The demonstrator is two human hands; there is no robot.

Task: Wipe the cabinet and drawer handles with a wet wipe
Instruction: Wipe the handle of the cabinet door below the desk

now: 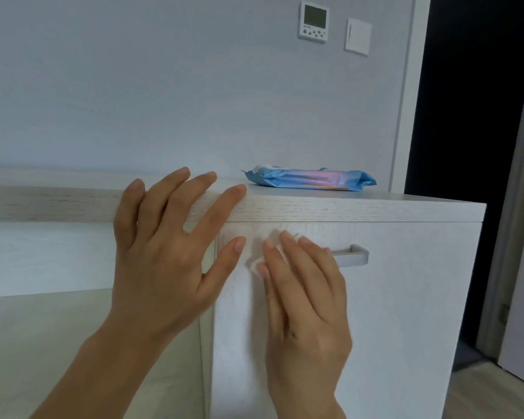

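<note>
Pale blue-grey wall and a dark doorway (472, 116) frame a white wood-grain cabinet (390, 328) during a handle wipe-down. The grey bar handle (353, 257) runs level across the drawer front, its long axis left to right. Its free end sticks out just to the right of the right hand's (303, 297) fingertips, and the rest of the bar is hidden under that hand.

A white wet wipe (255, 265) lies between the right hand and the drawer face, showing only at the fingertips and along the hand's left edge. The fingers are nearly straight and close together, laid flat over the wipe rather than curled round it. The thumb cannot be seen. This is plainly the nearer hand to the handle, and the uncleaned stretch appears to lie to its right, so a sideways pass along the bar looks like the coming move.

Up and to the left of it, the left hand (161, 246) is spread wide and holds nothing. Its fingertips rest on the front edge of the cabinet top, apparently to brace.

Beyond the right hand's fingers, a blue-and-pink wipe pack (310, 179) lies flat on the cabinet top, well apart from both hands. A thermostat (313, 22) and a light switch (357, 37) are mounted on the wall above.
</note>
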